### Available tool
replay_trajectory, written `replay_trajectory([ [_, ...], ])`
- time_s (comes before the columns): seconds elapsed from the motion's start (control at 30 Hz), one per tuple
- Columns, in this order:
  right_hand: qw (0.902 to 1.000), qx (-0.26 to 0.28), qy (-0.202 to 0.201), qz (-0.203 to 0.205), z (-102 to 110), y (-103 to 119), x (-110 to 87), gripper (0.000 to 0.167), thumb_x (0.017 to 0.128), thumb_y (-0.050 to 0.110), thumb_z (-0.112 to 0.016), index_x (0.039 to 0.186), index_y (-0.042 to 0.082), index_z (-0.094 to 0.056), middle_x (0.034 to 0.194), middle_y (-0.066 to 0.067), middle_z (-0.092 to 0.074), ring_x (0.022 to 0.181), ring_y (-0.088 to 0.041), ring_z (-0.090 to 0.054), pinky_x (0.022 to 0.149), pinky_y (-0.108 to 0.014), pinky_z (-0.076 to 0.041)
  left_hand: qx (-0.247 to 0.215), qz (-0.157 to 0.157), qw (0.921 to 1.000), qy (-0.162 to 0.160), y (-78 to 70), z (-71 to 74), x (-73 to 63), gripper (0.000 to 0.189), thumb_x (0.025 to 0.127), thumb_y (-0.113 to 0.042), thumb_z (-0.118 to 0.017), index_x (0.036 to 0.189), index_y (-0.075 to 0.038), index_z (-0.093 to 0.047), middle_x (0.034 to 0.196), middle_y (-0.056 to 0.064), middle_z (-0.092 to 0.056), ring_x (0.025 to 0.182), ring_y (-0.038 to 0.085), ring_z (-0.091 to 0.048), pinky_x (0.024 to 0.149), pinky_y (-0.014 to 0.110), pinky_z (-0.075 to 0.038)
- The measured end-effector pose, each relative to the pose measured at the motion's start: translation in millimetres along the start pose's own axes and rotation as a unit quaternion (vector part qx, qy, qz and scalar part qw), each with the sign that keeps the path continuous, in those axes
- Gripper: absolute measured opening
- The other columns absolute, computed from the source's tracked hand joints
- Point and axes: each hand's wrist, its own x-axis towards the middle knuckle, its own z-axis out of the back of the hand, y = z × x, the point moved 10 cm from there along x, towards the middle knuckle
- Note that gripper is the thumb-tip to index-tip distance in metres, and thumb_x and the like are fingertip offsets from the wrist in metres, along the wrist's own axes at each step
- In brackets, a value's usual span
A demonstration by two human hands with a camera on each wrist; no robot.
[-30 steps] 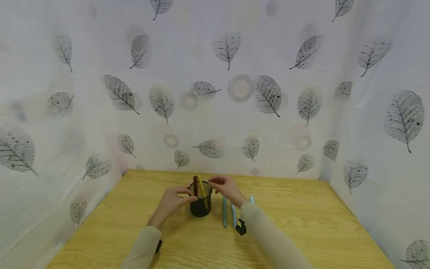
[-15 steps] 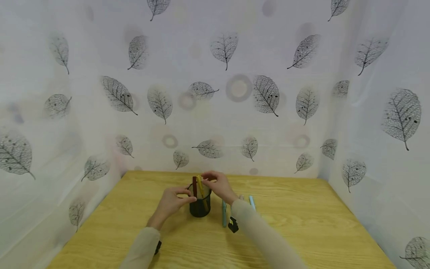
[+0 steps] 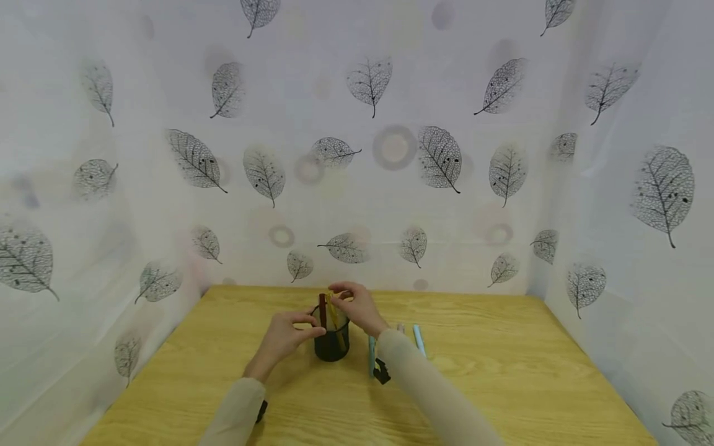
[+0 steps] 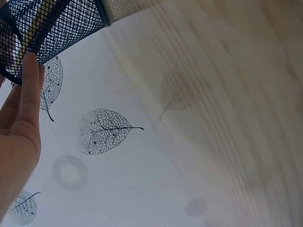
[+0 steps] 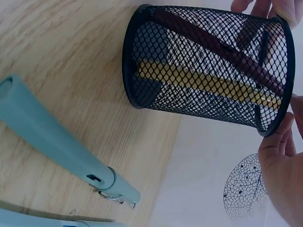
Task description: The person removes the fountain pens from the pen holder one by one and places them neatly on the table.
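A: "Cup loc.?"
B: "Blk mesh cup (image 3: 331, 348): upright on counter (image 3: 474, 387), lower ctr of head view. Contents: yellow pen (image 3: 334, 318) and dk red pen (image 3: 322, 308), both standing at a lean, upper ends above rim (image 5: 290, 61)."
A: "L hand (image 3: 281, 337) status?"
B: "At left side of cup. Grip clamped on rim, thumb opp. fingers."
A: "R hand (image 3: 359, 308)?"
B: "Above right side of rim. Grip together on yellow pen, upper end."
A: "Other items on counter?"
B: "Two lt blue pens (image 5: 66, 144), lying flat, apart, lower left of R wrist view; lowest one cut off by frame edge."
A: "Backdrop?"
B: "White sheet (image 3: 357, 201) w/ dk leaf prints, upper part of head view."
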Motion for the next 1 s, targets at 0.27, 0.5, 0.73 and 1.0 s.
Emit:
replay_trajectory([
  [0.27, 0.9997, -0.016, 0.016, -0.009, -2.2, -5.2, 3.3, 0.029, 0.096, 0.016, -0.065, 0.124, 0.019, -0.068, 0.125, -0.005, -0.065, 0.095, -0.016, -0.063, 0.068, -0.028, -0.056, 0.003, -0.008, 1.0, 0.002, -3.5, 0.9, -0.9, 0.013, 0.079, -0.034, -0.082, 0.082, -0.022, -0.077, 0.131, 0.01, -0.065, 0.114, 0.033, -0.065, 0.069, 0.027, -0.061],
  [0.5, 0.9985, -0.026, 0.037, -0.031, -5.3, -8.9, 2.6, 0.034, 0.096, 0.017, -0.065, 0.129, 0.024, -0.065, 0.126, -0.001, -0.063, 0.099, -0.019, -0.062, 0.073, -0.031, -0.056, 0.0, -0.008, 1.0, -0.001, -1.5, 0.0, 0.2, 0.013, 0.078, -0.033, -0.083, 0.083, -0.022, -0.077, 0.131, 0.009, -0.065, 0.114, 0.033, -0.065, 0.069, 0.027, -0.061],
  [0.73, 0.9967, -0.061, 0.043, -0.034, -7.0, -5.3, 4.3, 0.034, 0.094, 0.018, -0.068, 0.128, 0.021, -0.066, 0.123, -0.003, -0.066, 0.092, -0.015, -0.06, 0.067, -0.028, -0.055, -0.005, -0.009, 0.9999, 0.003, -1.1, -1.4, 0.0, 0.014, 0.078, -0.035, -0.083, 0.083, -0.023, -0.077, 0.132, 0.008, -0.064, 0.118, 0.033, -0.063, 0.071, 0.027, -0.061],
  [1.0, 0.9944, -0.093, 0.045, -0.025, -7.2, 0.4, 5.2, 0.03, 0.092, 0.018, -0.07, 0.122, 0.016, -0.068, 0.117, -0.009, -0.07, 0.093, -0.017, -0.063, 0.071, -0.031, -0.056, -0.009, -0.019, 0.9998, 0.003, -3.6, -1.6, -0.6, 0.012, 0.08, -0.033, -0.082, 0.084, -0.023, -0.077, 0.132, 0.012, -0.063, 0.115, 0.034, -0.064, 0.069, 0.025, -0.061],
])
